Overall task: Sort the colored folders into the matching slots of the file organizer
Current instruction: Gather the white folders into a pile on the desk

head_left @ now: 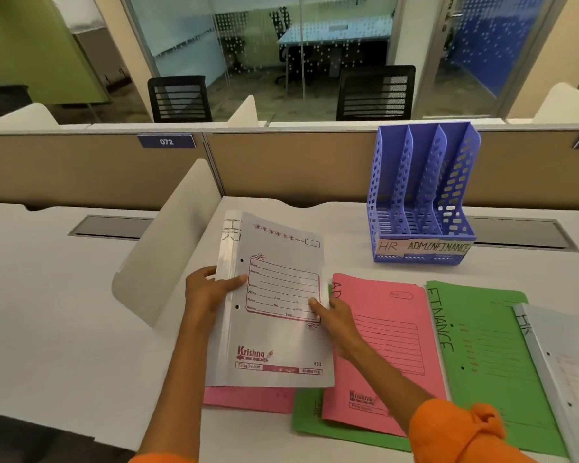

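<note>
Head camera looks down, close over desk (64, 295).

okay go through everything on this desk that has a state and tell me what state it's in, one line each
White folder: lifted off the desk, closed, marked HR.
Left hand: gripping the white folder's spine edge.
Right hand: gripping its opposite edge.
File organizer: upright, all three slots empty.
Pink folder: flat, closed, overlapping a green one.
Green folder: flat, closed, marked FINANCE.
Second white folder: flat at the right edge, marked HR.
</note>
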A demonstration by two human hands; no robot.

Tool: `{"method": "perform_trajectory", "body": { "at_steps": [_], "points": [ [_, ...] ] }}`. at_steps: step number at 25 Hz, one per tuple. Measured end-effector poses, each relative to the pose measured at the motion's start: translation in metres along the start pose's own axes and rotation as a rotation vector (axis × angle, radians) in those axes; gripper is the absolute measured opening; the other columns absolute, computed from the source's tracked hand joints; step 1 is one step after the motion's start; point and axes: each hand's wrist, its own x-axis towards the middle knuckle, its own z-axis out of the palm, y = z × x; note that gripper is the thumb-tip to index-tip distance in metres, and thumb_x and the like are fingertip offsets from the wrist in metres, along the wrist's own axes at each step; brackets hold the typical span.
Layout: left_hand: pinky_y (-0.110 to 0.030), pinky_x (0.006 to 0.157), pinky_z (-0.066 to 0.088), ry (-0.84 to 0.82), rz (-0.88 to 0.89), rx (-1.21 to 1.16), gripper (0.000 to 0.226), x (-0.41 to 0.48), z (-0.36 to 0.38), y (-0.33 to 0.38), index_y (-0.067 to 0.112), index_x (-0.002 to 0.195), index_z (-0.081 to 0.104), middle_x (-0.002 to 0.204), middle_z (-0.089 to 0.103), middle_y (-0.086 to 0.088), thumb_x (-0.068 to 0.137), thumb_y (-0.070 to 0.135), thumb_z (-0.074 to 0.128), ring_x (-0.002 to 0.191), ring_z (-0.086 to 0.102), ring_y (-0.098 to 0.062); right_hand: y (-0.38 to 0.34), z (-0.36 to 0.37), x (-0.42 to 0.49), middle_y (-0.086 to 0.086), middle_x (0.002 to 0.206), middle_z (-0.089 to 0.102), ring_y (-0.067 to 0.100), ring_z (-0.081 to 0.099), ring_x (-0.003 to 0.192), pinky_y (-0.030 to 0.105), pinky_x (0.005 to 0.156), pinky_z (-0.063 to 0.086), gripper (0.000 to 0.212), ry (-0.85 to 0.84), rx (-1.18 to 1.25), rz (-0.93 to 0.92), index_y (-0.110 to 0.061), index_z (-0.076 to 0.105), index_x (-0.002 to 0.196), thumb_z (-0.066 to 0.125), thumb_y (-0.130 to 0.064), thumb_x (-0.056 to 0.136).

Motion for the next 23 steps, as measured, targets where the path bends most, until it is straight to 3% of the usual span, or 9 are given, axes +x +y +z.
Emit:
{"method": "perform_trajectory", "body": {
  "at_steps": [3,6,8,10,13,14,17,20,23],
  "points": [
    [-0.036,0.064,0.062,-0.089,-0.036,-0.086,0.043,-0.009,0.049,-0.012,0.005,0.101,0.070,0.091,0.074,-0.012,0.063,0.007,0.089,0.074,0.074,-0.026,-0.011,-0.054,0.004,0.000,0.090,0.076,0.012,0.073,0.074,0.022,0.061,0.057,0.019,0.132,-0.060,0.016,-0.013,0.071,0.103,0.070,-0.021,0.086],
    [-0.027,0.050,0.058,-0.192,-0.078,-0.139,0.031,-0.024,0.101,-0.023,0.004,0.093,0.071,0.073,0.076,-0.004,0.066,-0.003,0.084,0.060,0.074,-0.019,-0.022,-0.117,0.000,-0.001,0.083,0.074,0.015,0.072,0.071,0.022,0.058,0.055,0.020,0.227,-0.112,0.067,-0.010,0.069,0.103,0.072,-0.017,0.084],
    [-0.028,0.050,0.059,-0.262,-0.109,-0.122,0.027,-0.036,0.137,-0.029,0.002,0.092,0.072,0.069,0.075,-0.003,0.068,-0.005,0.083,0.059,0.073,-0.018,-0.028,-0.161,-0.006,0.001,0.084,0.074,0.018,0.072,0.074,0.025,0.062,0.056,0.022,0.258,-0.139,0.088,-0.008,0.068,0.104,0.073,-0.013,0.083],
    [-0.033,0.059,0.060,-0.326,-0.137,-0.075,0.027,-0.049,0.175,-0.032,0.000,0.093,0.071,0.078,0.074,-0.011,0.069,-0.003,0.082,0.065,0.073,-0.023,-0.031,-0.206,-0.016,0.007,0.089,0.074,0.021,0.072,0.079,0.027,0.066,0.057,0.026,0.296,-0.139,0.109,-0.004,0.068,0.106,0.073,-0.010,0.082],
    [-0.030,0.051,0.056,-0.428,-0.183,-0.006,0.021,-0.071,0.235,-0.038,0.001,0.087,0.068,0.083,0.071,-0.013,0.071,-0.003,0.081,0.063,0.070,-0.020,-0.033,-0.276,-0.038,0.015,0.098,0.073,0.029,0.071,0.086,0.040,0.079,0.058,0.030,0.366,-0.162,0.136,0.001,0.068,0.109,0.074,-0.010,0.081],
    [-0.031,0.055,0.055,-0.468,-0.201,0.023,0.021,-0.080,0.255,-0.039,0.002,0.087,0.067,0.087,0.070,-0.014,0.072,-0.003,0.081,0.069,0.070,-0.022,-0.032,-0.300,-0.046,0.017,0.101,0.073,0.031,0.070,0.088,0.043,0.084,0.057,0.032,0.392,-0.171,0.139,0.002,0.068,0.110,0.074,-0.010,0.081],
    [-0.043,0.071,0.055,-0.577,-0.221,0.100,0.025,-0.118,0.323,-0.046,0.004,0.087,0.065,0.094,0.069,-0.014,0.070,-0.004,0.081,0.087,0.065,-0.031,-0.027,-0.378,-0.078,0.014,0.100,0.073,0.028,0.071,0.083,0.038,0.078,0.058,0.034,0.484,-0.217,0.157,-0.001,0.068,0.110,0.076,-0.015,0.081],
    [-0.043,0.070,0.058,-0.671,-0.212,0.153,0.034,-0.165,0.389,-0.056,0.002,0.100,0.066,0.105,0.070,-0.017,0.070,-0.004,0.081,0.095,0.066,-0.033,-0.019,-0.455,-0.110,0.014,0.102,0.071,0.029,0.070,0.084,0.039,0.079,0.058,0.037,0.582,-0.254,0.188,-0.002,0.067,0.110,0.078,-0.018,0.079],
    [-0.037,0.067,0.060,-0.697,-0.193,0.204,0.036,-0.212,0.449,-0.067,0.000,0.104,0.065,0.110,0.070,-0.018,0.072,-0.004,0.080,0.089,0.066,-0.029,-0.010,-0.521,-0.138,0.015,0.105,0.068,0.032,0.069,0.087,0.045,0.087,0.056,0.042,0.654,-0.276,0.235,-0.003,0.064,0.113,0.080,-0.018,0.077]
  ]
}}
